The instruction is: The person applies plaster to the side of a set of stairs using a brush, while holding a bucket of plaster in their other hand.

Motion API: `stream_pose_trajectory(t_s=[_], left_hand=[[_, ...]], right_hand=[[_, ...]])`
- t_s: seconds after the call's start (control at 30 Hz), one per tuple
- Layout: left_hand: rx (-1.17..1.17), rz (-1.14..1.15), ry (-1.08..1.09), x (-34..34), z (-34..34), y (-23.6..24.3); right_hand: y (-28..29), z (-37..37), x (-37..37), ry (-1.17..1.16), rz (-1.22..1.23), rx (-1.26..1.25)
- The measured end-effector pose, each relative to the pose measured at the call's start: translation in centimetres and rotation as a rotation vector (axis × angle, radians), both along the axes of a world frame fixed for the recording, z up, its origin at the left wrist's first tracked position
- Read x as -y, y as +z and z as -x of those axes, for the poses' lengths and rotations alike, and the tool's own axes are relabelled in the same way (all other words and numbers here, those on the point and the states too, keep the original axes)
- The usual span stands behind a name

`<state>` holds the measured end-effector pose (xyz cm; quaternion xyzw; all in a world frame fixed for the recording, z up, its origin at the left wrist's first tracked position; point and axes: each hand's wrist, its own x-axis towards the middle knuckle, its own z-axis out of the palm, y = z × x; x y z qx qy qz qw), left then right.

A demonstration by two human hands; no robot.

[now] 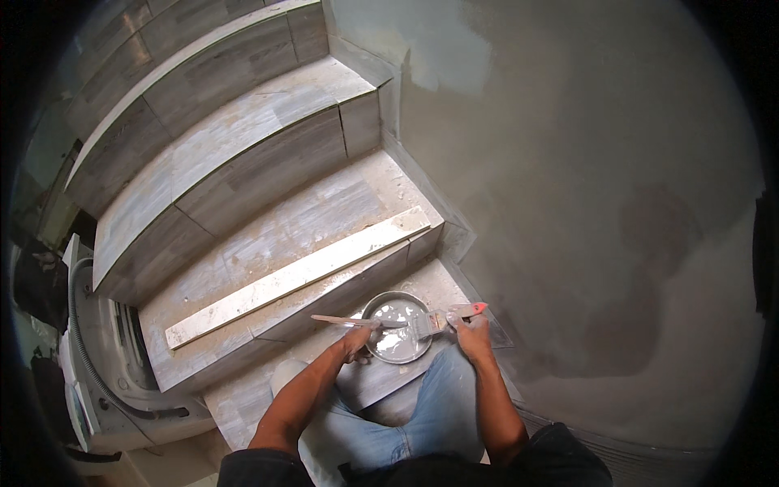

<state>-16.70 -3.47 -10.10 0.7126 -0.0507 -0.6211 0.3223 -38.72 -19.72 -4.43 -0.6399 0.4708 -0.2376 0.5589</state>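
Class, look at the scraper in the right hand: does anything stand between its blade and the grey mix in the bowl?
Nothing visible does. The right hand holds the scraper across the bowl's right rim, over the mix. The left hand's thin tool enters from the opposite side.

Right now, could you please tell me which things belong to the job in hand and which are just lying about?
Part of the job:
- bowl of grey paste
- scraper in right hand
- thin tool in left hand

Seemingly lying about:
- long white board
- grey hose, far left
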Motion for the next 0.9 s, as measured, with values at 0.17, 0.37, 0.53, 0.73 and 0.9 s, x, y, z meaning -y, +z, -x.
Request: stream_pose_trajectory(t_s=[0.17, 0.37, 0.53, 0.73, 0.9], left_hand=[[0.129, 0.158, -0.001, -0.4, -0.7, -3.0], [0.228, 0.095, 0.047, -0.6, -0.3, -7.6], [0.36, 0.225, 0.041, -1.7, 1.0, -7.5], [0.38, 0.331, -0.036, 0.0, 0.3, -2.2], [0.235, 0.279, -0.032, -1.4, 0.6, -1.4]], right_hand=[[-0.7, 0.4, 1.1, 0.029, -0.112, -0.029], [-0.8, 0.4, 0.8, -0.022, -0.234, 0.001], [0.9, -0.2, -0.6, -0.079, -0.287, -0.051], [0.9, 0.2, -1.0, -0.232, -0.493, 0.079], [3.4, 2.2, -1.7, -0.279, -0.598, 0.148]])
